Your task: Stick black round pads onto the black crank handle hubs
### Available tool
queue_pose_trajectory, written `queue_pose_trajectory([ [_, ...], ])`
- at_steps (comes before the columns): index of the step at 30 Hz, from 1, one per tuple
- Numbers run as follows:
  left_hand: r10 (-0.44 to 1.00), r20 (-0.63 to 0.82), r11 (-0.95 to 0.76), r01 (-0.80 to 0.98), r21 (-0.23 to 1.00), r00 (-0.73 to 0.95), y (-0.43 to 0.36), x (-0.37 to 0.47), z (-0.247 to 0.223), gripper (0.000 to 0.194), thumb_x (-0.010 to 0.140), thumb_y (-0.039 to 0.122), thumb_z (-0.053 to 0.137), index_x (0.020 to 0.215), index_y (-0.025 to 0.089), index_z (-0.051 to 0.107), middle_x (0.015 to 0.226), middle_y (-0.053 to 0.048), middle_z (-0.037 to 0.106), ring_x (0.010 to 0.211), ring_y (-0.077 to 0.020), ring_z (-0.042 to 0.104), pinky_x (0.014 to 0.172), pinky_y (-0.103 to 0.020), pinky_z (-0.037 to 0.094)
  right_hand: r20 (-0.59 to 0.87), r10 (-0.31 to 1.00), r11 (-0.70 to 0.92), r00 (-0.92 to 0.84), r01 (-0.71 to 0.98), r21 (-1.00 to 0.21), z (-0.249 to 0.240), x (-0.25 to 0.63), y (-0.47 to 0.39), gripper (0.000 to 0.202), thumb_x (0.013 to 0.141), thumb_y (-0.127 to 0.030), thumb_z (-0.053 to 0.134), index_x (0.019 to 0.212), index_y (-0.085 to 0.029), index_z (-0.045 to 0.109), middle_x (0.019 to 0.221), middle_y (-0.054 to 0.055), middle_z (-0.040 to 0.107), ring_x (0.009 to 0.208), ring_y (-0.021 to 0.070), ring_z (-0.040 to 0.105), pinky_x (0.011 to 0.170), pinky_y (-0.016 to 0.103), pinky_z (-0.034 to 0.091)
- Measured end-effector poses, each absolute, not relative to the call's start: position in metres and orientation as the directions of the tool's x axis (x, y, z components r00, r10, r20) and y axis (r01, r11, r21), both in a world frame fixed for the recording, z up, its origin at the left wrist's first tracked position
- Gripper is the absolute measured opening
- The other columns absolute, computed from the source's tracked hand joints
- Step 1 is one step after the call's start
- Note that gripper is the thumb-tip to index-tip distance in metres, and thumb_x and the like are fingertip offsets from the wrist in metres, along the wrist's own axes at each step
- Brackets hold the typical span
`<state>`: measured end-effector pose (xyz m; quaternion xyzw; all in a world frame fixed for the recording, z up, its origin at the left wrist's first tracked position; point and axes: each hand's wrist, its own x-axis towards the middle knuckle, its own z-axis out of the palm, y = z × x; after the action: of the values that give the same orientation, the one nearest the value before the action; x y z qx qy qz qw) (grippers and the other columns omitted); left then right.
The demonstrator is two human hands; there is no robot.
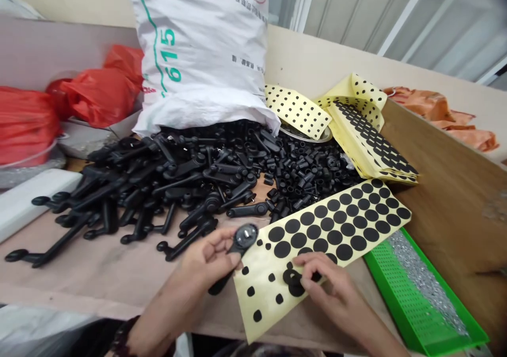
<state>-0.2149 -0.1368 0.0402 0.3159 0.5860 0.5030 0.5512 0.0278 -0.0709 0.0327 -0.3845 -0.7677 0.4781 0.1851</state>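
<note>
My left hand (204, 264) is closed around a black plastic crank handle (246, 237), its round end turned up with a metal insert showing. To the right lies a pale yellow sheet (264, 307) bearing rows of round black stickers and several small black dots. Over its lower part, my right hand (332, 285) pinches a round black sticker (291, 275) that looks partly lifted and curled. The fingers hide some of the stickers beneath them. Beyond my left hand is a large heap of similar black crank handles (174, 180).
Small black cylindrical parts (304, 180) are piled behind the sheet. A white woven sack (202, 56) stands at the back, near red plastic bags (103, 95). More sticker sheets (368, 135) lie at right, above a green tray (388, 293) of small metal pieces. White foam (43, 196) lies left.
</note>
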Motion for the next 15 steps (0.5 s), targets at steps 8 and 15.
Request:
queue_pose_trajectory([
  [8,0.898,-0.432,0.435,-0.324,0.84,0.085,-0.133,-0.176,0.031,0.026,0.064,0.017,0.062,0.088,0.017,0.052,0.067,0.003,0.061,0.058,-0.0088,0.052,0.055,-0.019,0.035,-0.185,0.775,-0.226,-0.605,0.008,-0.974,0.047,0.008,-0.069,0.012,0.077,-0.025,0.063,0.068,-0.019,0.057,0.106,0.005,0.058,0.097,0.0195,0.053,0.081,0.028,0.039],
  [15,0.893,-0.442,0.45,-0.241,0.86,0.088,-0.126,-0.175,0.029,0.039,0.057,0.018,0.059,0.096,0.013,0.058,0.073,0.001,0.065,0.054,-0.0077,0.048,0.055,-0.02,0.034,-0.196,0.768,-0.202,-0.61,0.06,-0.978,0.044,0.002,-0.067,0.014,0.076,-0.024,0.062,0.066,-0.018,0.055,0.099,0.005,0.06,0.091,0.0191,0.052,0.072,0.027,0.037],
])
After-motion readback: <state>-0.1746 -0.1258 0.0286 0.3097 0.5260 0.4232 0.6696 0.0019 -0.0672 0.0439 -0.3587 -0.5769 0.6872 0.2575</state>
